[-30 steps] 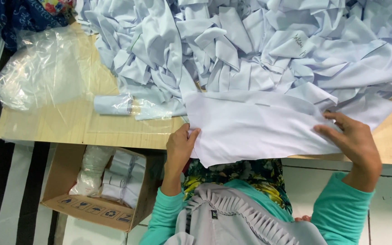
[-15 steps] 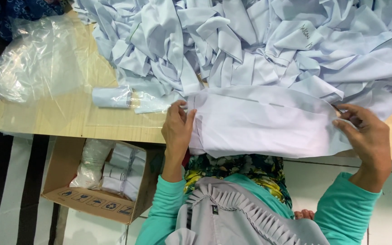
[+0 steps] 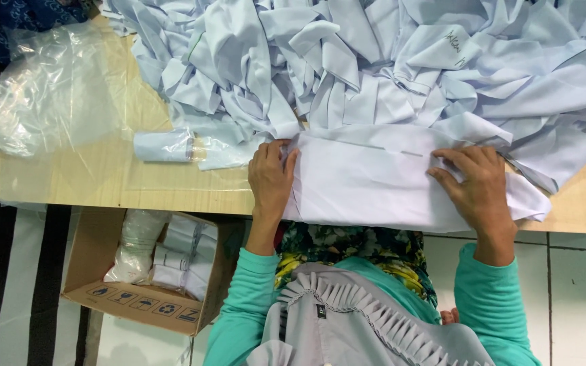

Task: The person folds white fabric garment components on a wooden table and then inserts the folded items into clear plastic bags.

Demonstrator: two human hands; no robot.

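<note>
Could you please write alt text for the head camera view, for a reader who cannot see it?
Left hand and right hand press a folded white garment flat on a wooden table, before a heap of white garments. A cardboard box of rolled pieces sits below.

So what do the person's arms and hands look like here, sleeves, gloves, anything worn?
Both arms wear long teal sleeves ending at the wrists. The left hand and right hand are bare, with no gloves; no rings or watch are visible from this view.
</note>
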